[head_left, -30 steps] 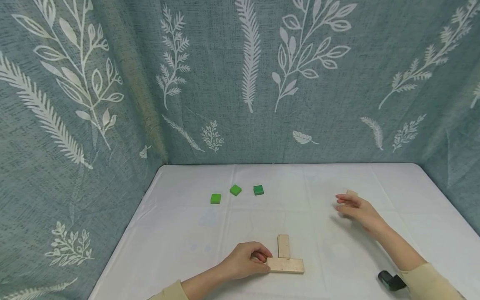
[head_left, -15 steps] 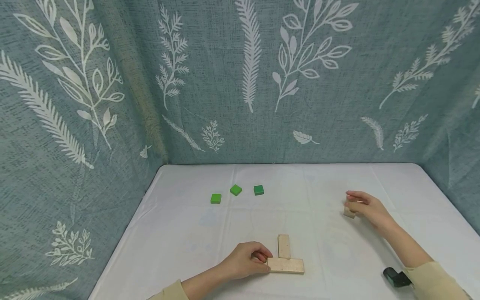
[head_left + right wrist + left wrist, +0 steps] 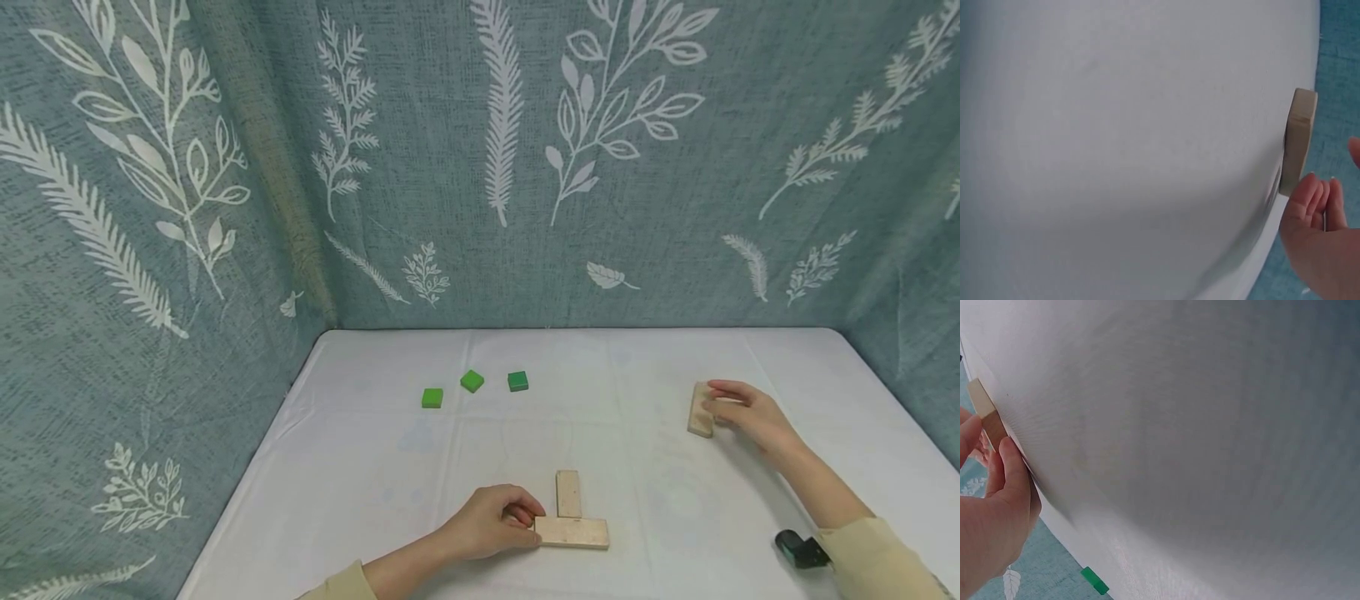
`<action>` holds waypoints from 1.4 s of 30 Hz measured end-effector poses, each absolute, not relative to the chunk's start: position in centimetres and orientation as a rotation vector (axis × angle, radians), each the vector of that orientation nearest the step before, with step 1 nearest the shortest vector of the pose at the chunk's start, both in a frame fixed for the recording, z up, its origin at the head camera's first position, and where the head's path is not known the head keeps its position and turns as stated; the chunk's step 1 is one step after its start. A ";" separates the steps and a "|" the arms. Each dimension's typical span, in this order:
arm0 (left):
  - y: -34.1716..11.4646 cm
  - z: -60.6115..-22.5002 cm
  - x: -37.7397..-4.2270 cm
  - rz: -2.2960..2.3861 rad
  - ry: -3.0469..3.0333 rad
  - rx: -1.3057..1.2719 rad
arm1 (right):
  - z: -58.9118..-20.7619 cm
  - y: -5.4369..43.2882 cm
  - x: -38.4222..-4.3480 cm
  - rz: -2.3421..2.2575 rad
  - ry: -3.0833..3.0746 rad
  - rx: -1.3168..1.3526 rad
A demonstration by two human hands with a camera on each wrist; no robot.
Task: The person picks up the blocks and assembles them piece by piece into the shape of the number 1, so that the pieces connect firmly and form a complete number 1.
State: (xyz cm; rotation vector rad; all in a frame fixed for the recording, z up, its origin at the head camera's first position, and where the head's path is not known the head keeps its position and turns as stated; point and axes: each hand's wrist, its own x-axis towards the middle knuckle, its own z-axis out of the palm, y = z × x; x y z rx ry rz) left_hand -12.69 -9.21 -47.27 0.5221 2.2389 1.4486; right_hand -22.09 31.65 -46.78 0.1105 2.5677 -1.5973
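Two pale wooden blocks lie near the front of the table. My left hand (image 3: 491,523) pinches the left end of the crosswise block (image 3: 572,532), thumb and fingertips at its end. The second block (image 3: 568,493) points away from its far long side, forming an upside-down T. Farther back on the right lies a third wooden block (image 3: 701,410). Beside it is my right hand (image 3: 752,415), its fingertips at the block's right side. In the right wrist view the fingers (image 3: 1302,194) are close to that block's end, and the thumb stands apart from it.
Three small green square tiles lie at the back left: one on the left (image 3: 432,398), one turned cornerwise (image 3: 472,381) and a darker one (image 3: 518,382). A black device (image 3: 801,550) sits by the right sleeve. A leaf-patterned curtain (image 3: 450,167) hangs behind the white table (image 3: 360,467).
My right hand has moved rightward across the third wooden block, which now shows along its whole length. The left hand and the two front blocks have stayed put.
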 end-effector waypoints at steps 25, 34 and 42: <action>-9.2 -47.4 -12.6 1.441 2.245 0.510 | -46.9 33.6 -22.8 -1.341 2.569 0.067; -9.1 -47.4 -12.7 1.448 2.238 0.499 | -46.9 33.4 -22.8 -1.216 2.575 0.009; -9.1 -47.3 -12.7 1.444 2.235 0.491 | -46.9 33.1 -22.7 -1.180 2.593 -0.078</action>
